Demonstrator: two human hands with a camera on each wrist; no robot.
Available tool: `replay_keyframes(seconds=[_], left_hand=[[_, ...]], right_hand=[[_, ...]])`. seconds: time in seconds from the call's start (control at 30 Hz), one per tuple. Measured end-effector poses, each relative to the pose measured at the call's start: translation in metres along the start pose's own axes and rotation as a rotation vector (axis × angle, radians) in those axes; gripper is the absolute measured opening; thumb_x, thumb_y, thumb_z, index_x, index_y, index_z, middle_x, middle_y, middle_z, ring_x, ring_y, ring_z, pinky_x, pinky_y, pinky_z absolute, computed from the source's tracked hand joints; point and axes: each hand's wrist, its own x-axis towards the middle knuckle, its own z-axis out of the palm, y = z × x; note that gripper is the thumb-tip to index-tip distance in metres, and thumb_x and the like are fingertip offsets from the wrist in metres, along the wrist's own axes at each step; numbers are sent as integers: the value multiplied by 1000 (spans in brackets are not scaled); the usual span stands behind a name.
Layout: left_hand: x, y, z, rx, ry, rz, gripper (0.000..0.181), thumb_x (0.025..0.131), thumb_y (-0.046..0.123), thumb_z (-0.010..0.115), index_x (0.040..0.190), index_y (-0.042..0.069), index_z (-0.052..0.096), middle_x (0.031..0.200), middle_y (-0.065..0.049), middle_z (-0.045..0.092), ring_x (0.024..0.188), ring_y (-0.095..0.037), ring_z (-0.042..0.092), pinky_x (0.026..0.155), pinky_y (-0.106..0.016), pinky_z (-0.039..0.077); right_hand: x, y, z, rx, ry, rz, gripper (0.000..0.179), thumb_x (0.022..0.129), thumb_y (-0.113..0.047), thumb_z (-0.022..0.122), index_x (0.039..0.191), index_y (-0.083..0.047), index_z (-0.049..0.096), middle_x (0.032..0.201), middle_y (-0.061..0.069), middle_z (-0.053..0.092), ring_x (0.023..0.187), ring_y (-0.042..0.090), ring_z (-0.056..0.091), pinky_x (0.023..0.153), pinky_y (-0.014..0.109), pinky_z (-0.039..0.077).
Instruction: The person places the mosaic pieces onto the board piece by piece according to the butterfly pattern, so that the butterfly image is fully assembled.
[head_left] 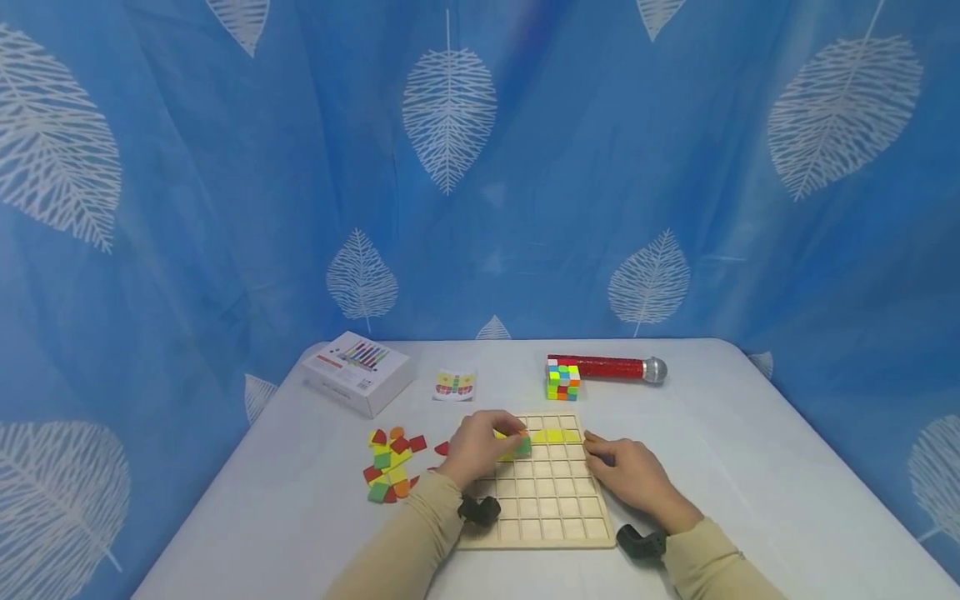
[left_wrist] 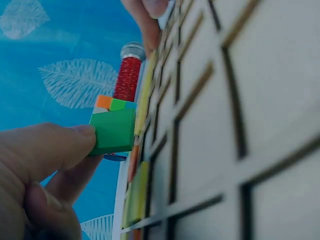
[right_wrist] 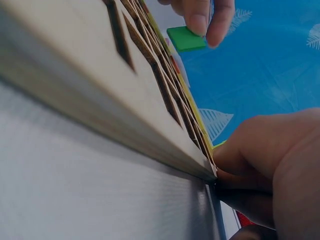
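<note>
In the head view, a wooden grid board (head_left: pixel 551 507) lies on the table with yellow tiles (head_left: pixel 555 436) in a row near its far end. My left hand (head_left: pixel 483 446) pinches a green square tile (left_wrist: pixel 114 131) between thumb and fingers, held above the board's far left part. Along the board's right edge, my right hand (head_left: pixel 633 475) grips the rim near the far corner; the right wrist view shows its fingers (right_wrist: pixel 245 150) curled at that corner. Part of the tile row is hidden behind the left hand.
Loose red, yellow, green and orange pieces (head_left: pixel 397 458) lie left of the board. Behind it are a patterned picture card (head_left: pixel 454 396), a white box (head_left: pixel 348 385), a puzzle cube (head_left: pixel 562 381) and a red microphone (head_left: pixel 607 367). A blue leaf-print curtain (head_left: pixel 525 250) hangs beyond the table.
</note>
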Motion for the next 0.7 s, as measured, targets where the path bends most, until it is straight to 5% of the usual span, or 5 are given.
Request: replay_keyframes(seconds=[0.37, 0.7], left_hand=[[0, 0, 4, 167, 4, 31, 9, 91, 27, 79, 99, 31, 83, 106, 15, 76, 110, -13, 69, 84, -33, 53], [-2, -1, 8, 272, 15, 83, 11, 90, 26, 80, 100, 31, 84, 107, 13, 76, 104, -14, 71, 64, -23, 49]], right_hand=[[1, 0, -1, 7, -6, 3, 38, 97, -25, 68, 131, -8, 71, 145, 4, 61, 136, 39, 54, 108, 60, 43], [0, 1, -1, 7, -14, 1, 38, 97, -25, 68, 130, -7, 71, 145, 5, 61, 136, 40, 54, 108, 61, 43]])
